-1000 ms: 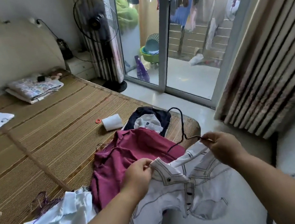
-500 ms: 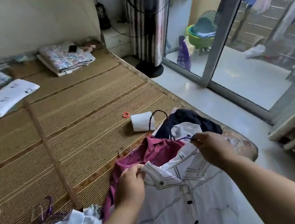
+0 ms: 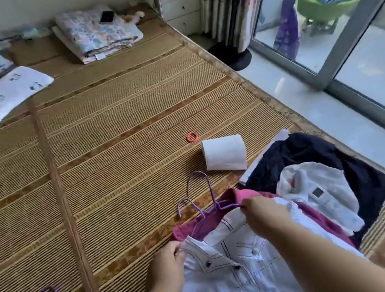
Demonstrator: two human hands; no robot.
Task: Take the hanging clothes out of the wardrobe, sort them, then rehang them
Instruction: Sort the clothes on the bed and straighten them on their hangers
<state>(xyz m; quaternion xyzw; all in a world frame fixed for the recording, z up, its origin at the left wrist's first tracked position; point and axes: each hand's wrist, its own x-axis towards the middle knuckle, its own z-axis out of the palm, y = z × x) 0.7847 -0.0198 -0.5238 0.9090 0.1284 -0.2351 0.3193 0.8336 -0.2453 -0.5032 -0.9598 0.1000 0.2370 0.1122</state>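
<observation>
step: likely freeing hanger [image 3: 212, 193] from shirt [image 3: 236, 284] | shirt lies at bed's [image 3: 107, 135] near edge, over magenta top [image 3: 207, 223] | left hand [image 3: 166, 266] fingers pinch collar | right hand [image 3: 262, 213] fingers pinch hanger wire | hold your collar grip steady, ease one shoulder out first
</observation>
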